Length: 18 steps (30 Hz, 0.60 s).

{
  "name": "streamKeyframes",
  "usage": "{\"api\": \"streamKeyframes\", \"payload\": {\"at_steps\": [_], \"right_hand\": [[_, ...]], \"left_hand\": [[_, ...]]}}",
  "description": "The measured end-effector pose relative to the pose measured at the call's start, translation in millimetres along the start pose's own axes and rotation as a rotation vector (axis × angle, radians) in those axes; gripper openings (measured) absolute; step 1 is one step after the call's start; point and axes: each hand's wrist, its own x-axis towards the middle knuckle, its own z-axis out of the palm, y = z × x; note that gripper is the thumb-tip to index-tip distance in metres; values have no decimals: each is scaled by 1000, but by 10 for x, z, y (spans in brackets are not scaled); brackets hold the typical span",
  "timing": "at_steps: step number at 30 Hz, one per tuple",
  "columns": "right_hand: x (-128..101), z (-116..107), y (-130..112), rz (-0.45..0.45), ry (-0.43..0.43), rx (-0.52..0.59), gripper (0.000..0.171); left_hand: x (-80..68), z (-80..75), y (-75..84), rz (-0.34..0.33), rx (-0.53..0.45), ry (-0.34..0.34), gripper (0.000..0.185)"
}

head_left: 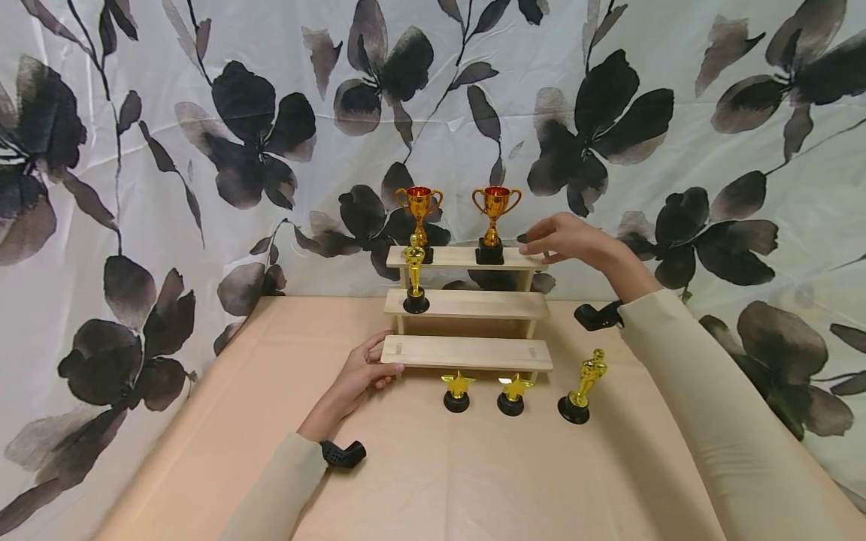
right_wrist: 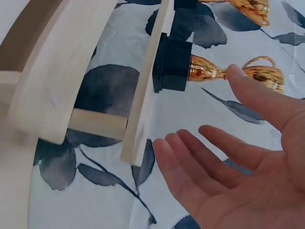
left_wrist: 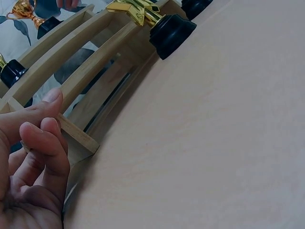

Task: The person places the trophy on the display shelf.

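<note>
Trophy [head_left: 496, 222], gold-cupped, black-based, stands on stand [head_left: 467, 352]; right hand [head_left: 564, 237] released beside it; left hand [head_left: 361, 372] grips stand.

Left hand [left_wrist: 28, 162] fingers curled at wooden riser [left_wrist: 76, 136] end; star trophy [left_wrist: 157, 21] just beyond.

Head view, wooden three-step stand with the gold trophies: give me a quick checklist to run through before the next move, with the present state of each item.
1. Left hand steadies the wooden three-step stand at its bottom step's left end: ok.
2. Right hand open, holding nothing, beside the top step's right end: ok.
3. Two gold cup trophies, left and right, upright on the top step: ok.
4. Gold statuette on a black base upright on the middle step: ok.
5. Two gold star trophies and a second gold statuette on the table, not on the stand: not ok.
6. Stand sits flat on the peach tabletop: cannot tell.
</note>
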Motion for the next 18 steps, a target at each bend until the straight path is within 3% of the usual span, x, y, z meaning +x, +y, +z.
{"api": "streamKeyframes", "payload": {"at_steps": [8, 18], "right_hand": [[-246, 52, 172, -87, 58, -2, 64], [-623, 157, 543, -157, 163, 120, 59]], "left_hand": [[27, -30, -7, 15, -11, -16, 87], [67, -8, -10, 7, -18, -9, 88]]}}
